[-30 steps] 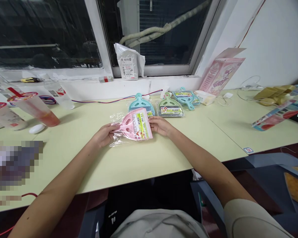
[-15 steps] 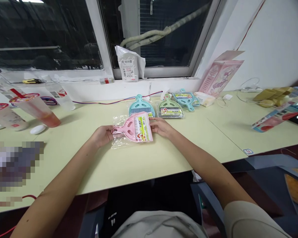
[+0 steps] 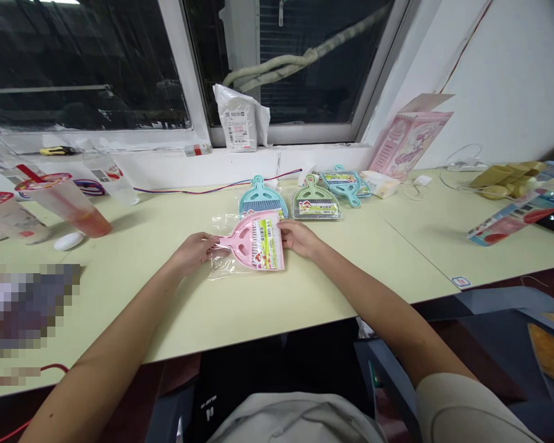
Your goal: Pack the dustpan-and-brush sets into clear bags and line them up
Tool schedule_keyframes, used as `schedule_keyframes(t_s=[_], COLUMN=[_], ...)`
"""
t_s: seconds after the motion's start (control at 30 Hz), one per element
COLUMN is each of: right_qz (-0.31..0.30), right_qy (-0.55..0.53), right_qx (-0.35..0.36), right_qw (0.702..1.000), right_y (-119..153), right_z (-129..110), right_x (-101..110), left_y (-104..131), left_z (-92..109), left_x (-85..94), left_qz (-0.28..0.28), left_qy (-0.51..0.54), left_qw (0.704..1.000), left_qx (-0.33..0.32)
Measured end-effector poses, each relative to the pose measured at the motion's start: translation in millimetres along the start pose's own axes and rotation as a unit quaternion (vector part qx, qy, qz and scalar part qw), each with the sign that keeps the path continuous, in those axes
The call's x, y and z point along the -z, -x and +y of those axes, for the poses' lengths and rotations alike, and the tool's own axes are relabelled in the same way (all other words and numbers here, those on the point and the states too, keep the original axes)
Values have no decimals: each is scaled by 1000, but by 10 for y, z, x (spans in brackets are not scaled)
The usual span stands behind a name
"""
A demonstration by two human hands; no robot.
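Note:
A pink dustpan and brush set in a clear bag lies sideways between my hands, handle to the left, with a green and yellow label at its right. My left hand grips the handle end through the bag. My right hand holds the right edge, fingertips partly hidden. Just behind it are a bagged blue dustpan set, partly covered by the pink one, and a green dustpan set. Another blue set lies farther right.
Drink cups, a bottle and a white mouse-like object stand at the left. A pink box leans at the back right. Yellow-green items and a colourful package sit far right.
The pink set has turned slightly, its label side tipping a little lower. My left hand has shifted slightly along the handle; my right hand has barely moved.

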State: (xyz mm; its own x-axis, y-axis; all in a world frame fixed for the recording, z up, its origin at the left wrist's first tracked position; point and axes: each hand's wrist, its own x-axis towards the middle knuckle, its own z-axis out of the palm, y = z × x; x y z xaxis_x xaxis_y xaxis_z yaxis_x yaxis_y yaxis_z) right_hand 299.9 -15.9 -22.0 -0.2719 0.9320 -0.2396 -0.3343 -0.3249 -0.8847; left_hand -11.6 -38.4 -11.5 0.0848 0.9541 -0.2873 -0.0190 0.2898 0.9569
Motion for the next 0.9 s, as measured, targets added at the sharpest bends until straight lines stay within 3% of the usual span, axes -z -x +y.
schedule_keyframes(t_s=[0.13,0.27,0.43,0.73,0.9], right_qz=[-13,-29,-47,40,78], right_qy=[10,16,35,89,159], right_qx=[3,14,16,32,45], right_qw=[1000,999,998,995,983], right_y=[-23,-26,-9,-29,-56], right_z=[20,32,23,-41,-39], right_x=[15,17,29,106,135], left_y=[7,-19,-26,-120,-107], left_z=[-18,-37,-15,-44,-41], left_x=[16,51,40,170,128], left_qz=[67,88,105,113,104], left_qy=[-86,-149,-143,-107,-100], left_qw=[993,981,981,986,989], left_qx=[-46,-85,-81,-62,-41])
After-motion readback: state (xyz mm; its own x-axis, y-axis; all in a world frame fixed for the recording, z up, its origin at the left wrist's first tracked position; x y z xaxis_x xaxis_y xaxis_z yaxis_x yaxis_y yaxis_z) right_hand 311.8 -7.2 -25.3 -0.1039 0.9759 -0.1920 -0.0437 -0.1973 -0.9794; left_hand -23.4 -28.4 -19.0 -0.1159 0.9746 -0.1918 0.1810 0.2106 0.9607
